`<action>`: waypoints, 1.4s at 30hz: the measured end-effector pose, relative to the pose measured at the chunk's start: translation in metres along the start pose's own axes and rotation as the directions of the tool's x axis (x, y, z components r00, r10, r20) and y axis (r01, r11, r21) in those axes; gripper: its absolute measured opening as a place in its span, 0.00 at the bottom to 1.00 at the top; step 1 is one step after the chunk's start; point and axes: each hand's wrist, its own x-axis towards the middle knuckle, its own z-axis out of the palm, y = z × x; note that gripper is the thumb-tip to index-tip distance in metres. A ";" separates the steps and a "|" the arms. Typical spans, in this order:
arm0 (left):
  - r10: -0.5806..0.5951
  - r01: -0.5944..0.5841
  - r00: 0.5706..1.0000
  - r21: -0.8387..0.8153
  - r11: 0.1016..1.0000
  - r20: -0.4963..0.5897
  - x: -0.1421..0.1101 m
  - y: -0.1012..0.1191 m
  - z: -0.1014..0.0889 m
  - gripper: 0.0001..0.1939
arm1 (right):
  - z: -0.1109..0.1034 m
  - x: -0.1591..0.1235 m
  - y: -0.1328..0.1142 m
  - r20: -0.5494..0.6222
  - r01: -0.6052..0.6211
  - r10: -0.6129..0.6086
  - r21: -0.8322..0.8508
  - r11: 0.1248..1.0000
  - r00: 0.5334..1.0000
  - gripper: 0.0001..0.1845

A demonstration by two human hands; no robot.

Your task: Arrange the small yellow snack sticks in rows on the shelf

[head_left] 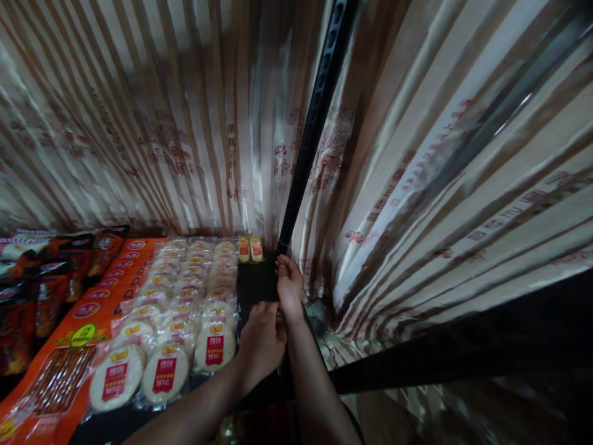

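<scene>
My left hand (262,339) is closed over the dark shelf surface (259,287), just right of the rows of round wrapped rice crackers (213,337). Its fingers are curled, and what they hold is hidden. Farther back, my right hand (290,285) reaches to the shelf's back corner, at the foot of a black slotted post (303,148). Its fingers are bent together, with a faint clear glint at the tips; I cannot make out what is in them. Two small yellow-wrapped snack packs (250,248) stand upright against the back, left of the right hand.
Orange snack packs (76,340) overlap in a row to the left, with dark snack bags (50,296) beyond. A pleated printed curtain (199,123) hangs behind and along the right. A dark beam (440,346) crosses the lower right.
</scene>
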 end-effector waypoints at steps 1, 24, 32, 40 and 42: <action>0.014 -0.015 1.000 0.049 0.999 0.019 -0.006 0.001 0.001 0.22 | 0.000 0.000 0.000 0.002 -0.005 0.005 0.006 1.000 1.000 0.17; -0.175 0.175 0.984 0.124 0.977 -0.018 0.031 0.000 -0.007 0.27 | 0.003 -0.005 0.001 0.060 -0.065 0.063 0.031 0.997 0.996 0.16; -0.197 0.199 0.980 0.052 0.979 -0.040 0.043 0.000 -0.006 0.14 | 0.001 -0.001 0.004 0.054 -0.090 0.088 0.021 0.996 0.995 0.15; -0.313 0.308 0.949 -0.087 0.947 -0.044 0.052 0.004 -0.014 0.12 | 0.003 -0.002 0.004 0.017 -0.103 0.102 0.029 0.994 0.995 0.15; -0.349 0.336 0.933 -0.135 0.932 -0.091 0.058 0.002 -0.016 0.12 | 0.002 -0.002 0.005 0.018 -0.074 0.074 -0.014 0.997 0.997 0.15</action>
